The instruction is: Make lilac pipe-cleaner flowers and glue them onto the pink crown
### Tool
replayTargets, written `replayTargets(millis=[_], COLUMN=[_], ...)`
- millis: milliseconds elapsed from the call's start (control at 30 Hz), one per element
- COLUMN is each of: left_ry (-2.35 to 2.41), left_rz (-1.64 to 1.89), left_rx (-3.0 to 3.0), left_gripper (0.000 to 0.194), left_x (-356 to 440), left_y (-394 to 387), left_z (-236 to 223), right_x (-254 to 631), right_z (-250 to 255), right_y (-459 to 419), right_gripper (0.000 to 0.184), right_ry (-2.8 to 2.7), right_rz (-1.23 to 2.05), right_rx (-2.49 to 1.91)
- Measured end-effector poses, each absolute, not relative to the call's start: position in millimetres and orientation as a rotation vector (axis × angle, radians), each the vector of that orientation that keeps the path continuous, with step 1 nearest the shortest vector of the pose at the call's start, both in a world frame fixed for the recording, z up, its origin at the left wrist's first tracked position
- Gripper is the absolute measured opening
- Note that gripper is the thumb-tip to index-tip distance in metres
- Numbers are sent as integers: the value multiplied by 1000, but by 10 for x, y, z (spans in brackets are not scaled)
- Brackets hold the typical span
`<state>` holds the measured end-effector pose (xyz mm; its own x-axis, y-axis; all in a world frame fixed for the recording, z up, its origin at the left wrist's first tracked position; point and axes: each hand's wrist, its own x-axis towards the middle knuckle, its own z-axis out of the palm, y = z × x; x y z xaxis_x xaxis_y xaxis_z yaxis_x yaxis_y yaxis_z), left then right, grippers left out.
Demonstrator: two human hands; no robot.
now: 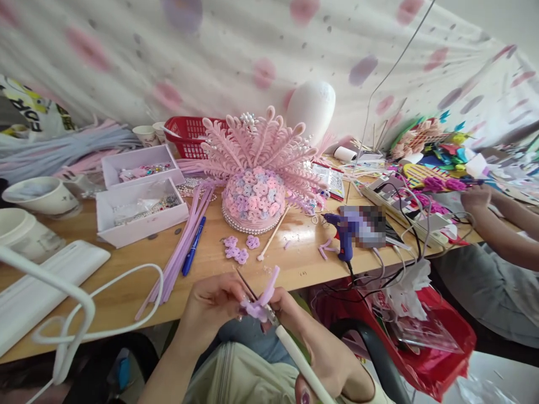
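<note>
My left hand [217, 303] pinches a small lilac pipe-cleaner piece [256, 308], bent into a loopy shape with one end sticking up. My right hand [320, 345] is closed around scissors with a white handle [301, 362]; their thin metal blades reach up to the lilac piece. The fingers partly hide where the blades meet it. Beyond my hands, several finished lilac flowers [234, 250] lie beside a thin wooden stick [272, 235]. Behind them stands a headpiece [255, 196] with a dome of pastel flowers, a pearl rim and upright pink plumes.
Lilac pipe cleaners [185, 247] and a blue pen [194, 247] lie to the left, near white bead boxes [141, 219]. A purple glue gun [343, 235] with cables lies right. A white cable [84, 303] loops at front left. Another person's hand [478, 196] is far right.
</note>
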<state>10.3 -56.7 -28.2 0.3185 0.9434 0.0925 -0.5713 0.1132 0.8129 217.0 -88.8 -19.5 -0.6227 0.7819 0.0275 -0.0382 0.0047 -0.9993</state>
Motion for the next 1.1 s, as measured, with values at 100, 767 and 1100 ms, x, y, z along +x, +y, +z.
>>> replayTargets(millis=[100, 767, 1100], left_ry=[610, 843, 953], left_rz=[1210, 1413, 1459], left_rx=[916, 1057, 960], left_gripper=[14, 10, 21], left_x=[120, 43, 29], left_y=[-588, -502, -536], left_z=[-286, -225, -202], right_x=[2097, 1948, 1904], right_z=[-170, -158, -206], right_y=[-805, -678, -615], right_gripper=[103, 50, 54], right_ry=[-1604, -1453, -1570], right_rz=[1736, 1719, 1647], right_rx=[-688, -870, -951])
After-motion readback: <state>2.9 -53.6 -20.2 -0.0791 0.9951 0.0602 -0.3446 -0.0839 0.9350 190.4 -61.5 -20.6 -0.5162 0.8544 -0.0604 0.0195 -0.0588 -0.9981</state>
